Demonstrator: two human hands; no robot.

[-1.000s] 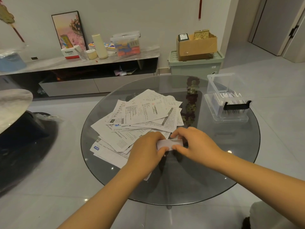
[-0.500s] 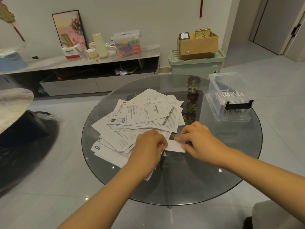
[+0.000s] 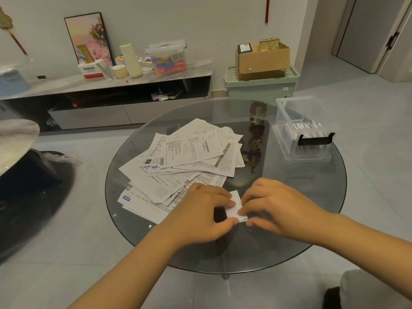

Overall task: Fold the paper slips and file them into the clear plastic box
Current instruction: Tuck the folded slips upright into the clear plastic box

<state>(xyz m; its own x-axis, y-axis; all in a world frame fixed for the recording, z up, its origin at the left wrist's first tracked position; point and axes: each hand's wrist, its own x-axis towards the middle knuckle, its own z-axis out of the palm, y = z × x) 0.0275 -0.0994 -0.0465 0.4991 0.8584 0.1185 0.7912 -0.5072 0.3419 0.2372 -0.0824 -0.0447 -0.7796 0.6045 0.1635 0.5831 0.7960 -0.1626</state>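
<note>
- The folded paper slip sits near the front edge of the round glass table, between both hands; it now looks shorter and squarer than half a second ago, when it lay as a longer strip.
- The left hand has its fingers curled, thumb and forefinger pinching the slip's left side, much as before.
- The right hand has drawn in closer; its bent fingertips press and pinch the slip's right edge.
- The loose pile of unfolded slips stays spread over the table's middle and left part.
- The clear plastic box, lid open, holding filed slips, remains by the table's right far edge.
</note>
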